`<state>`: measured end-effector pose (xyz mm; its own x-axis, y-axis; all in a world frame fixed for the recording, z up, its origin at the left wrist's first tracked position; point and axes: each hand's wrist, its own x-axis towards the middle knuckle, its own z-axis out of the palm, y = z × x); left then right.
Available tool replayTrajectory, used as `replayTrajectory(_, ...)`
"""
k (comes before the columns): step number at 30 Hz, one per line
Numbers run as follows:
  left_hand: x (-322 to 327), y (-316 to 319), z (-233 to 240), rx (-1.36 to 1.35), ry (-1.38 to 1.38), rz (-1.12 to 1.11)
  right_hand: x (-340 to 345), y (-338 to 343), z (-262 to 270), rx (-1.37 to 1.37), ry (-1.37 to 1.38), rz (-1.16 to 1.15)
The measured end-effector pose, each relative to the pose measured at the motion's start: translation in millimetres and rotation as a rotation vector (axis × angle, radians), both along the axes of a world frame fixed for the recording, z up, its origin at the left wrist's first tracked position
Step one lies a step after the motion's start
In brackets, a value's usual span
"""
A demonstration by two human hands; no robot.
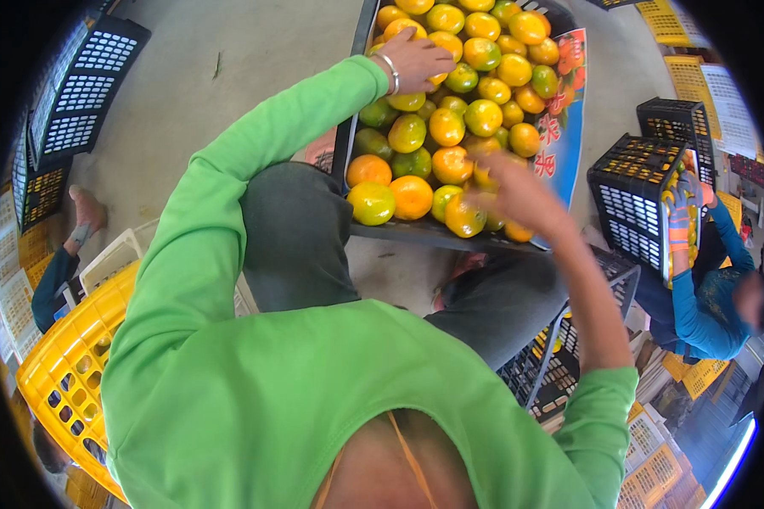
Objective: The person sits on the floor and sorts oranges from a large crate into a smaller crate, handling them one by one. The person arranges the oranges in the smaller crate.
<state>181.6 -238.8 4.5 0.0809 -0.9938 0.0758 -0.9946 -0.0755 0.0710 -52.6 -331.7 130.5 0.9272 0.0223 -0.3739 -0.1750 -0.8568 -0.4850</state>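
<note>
Before me is a black plastic crate (414,231) heaped with orange and green-tinged mandarins (482,117). My left hand (414,62), with a metal bangle at its wrist, lies over the fruit near the crate's upper left, fingers apart. Its palm side is hidden. My right hand (516,188) is blurred over the lower right of the heap, its fingers pointing left at the mandarins. Whether it grips one cannot be made out. A printed sheet (563,159) with fruit pictures and writing lines the crate's right side and hangs over its rim.
At right, a person with gloved hands (678,213) holds a tilted black crate (636,197) of fruit. A yellow plastic basket (70,369) stands close on my left. Black crates (83,89) are stacked at upper left. Another person's foot (89,207) shows beside them.
</note>
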Motion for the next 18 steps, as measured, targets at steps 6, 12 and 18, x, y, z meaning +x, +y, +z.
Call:
replayTrajectory(6, 0.3, 1.7, 10.1, -0.013, 0.009, 0.012, -24.4, 16.4, -5.8, -0.057, 0.231, 0.061)
replayTrajectory(12, -1.4, 2.5, 8.5, -0.078, 0.070, 0.014, 23.3, -40.3, -14.9, 0.422, -0.131, -0.520)
replayTrajectory(18, 1.8, 2.0, 4.7, -0.121, 0.060, 0.002, 77.9, -44.3, -87.4, 0.090, -0.572, -0.546)
